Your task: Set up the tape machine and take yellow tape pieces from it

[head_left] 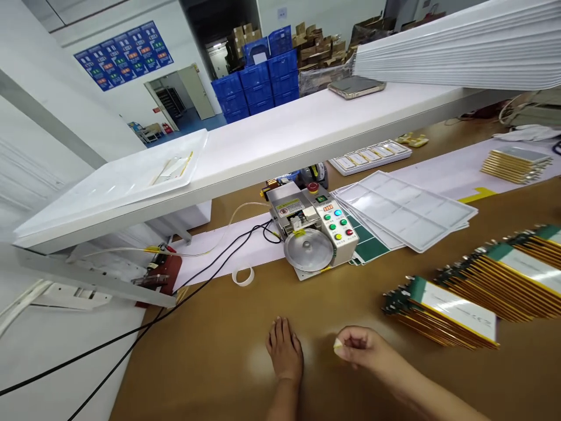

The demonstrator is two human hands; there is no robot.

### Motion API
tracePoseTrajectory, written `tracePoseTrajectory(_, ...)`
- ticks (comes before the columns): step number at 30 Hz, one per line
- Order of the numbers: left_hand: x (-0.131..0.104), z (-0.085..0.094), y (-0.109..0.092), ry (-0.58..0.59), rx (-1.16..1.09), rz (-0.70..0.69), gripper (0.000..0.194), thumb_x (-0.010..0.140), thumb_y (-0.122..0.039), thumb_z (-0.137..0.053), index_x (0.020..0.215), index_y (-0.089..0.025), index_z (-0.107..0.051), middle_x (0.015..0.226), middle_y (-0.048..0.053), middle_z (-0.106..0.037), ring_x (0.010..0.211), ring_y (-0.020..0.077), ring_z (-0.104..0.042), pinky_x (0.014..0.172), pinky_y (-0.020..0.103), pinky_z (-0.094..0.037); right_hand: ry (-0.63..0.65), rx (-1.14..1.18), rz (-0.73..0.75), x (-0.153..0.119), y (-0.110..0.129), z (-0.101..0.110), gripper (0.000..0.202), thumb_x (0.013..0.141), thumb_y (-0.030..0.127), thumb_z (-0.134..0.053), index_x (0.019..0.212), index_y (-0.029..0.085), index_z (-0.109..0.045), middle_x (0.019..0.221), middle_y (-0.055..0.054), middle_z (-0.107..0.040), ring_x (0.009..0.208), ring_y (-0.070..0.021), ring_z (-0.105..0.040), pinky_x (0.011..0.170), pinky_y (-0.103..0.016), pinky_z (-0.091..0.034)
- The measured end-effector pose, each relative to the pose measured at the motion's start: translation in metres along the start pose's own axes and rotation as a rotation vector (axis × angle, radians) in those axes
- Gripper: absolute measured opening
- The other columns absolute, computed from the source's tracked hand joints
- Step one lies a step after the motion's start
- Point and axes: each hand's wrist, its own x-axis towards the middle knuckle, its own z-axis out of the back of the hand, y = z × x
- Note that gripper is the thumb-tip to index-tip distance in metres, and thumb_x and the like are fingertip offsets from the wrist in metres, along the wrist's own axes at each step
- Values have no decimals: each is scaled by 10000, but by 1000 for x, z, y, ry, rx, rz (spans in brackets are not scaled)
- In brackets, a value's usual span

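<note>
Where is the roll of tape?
In the head view, the tape roll lies flat on the brown table, left of the small machine, beyond the left hand.

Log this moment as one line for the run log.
left hand: flat on brown tabletop | right hand: pinching small yellowish piece | ahead: grey tape-dispenser machine with round disc | right: stacked gold-edged flat packs

The small pale bit pinched in the right hand (357, 346) is mostly covered by the fingers, too little showing to name. Right of the tape machine (313, 233), the stacked yellow-edged flat packs (504, 275) run off the frame's edge. Print on the machine's labels and the blue wall chart (124, 54) behind it is too small to read.
</note>
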Motion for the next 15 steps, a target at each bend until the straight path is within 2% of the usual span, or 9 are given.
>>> tracePoseTrajectory(6,0,0,1,16,22,19,449,823,-215,-289,1246,-171,-432,1322,55,-399,1217,204,-315,996,403,-246,-72,98,-16,-6,1,-3,353,515,451,-717,619,156,-554,545,20,-507,497,-74,-400,484,-210,-321)
tracePoseTrajectory(12,7,4,1,-82,84,-12,451,820,-213,-259,1201,-133,-487,1277,70,-452,1185,214,-374,973,396,-294,-84,130,17,-1,-7,1,400,476,461,-727,619,155,-513,516,34,-503,454,-61,-393,455,-199,-313)
tracePoseTrajectory(15,16,6,-11,-115,46,5,433,792,-252,-329,1180,-206,-516,1233,69,-497,1146,237,-427,921,410,-359,-102,154,32,4,-13,6,447,407,476,-746,606,158,-504,496,41,-505,418,-53,-384,436,-198,-295)
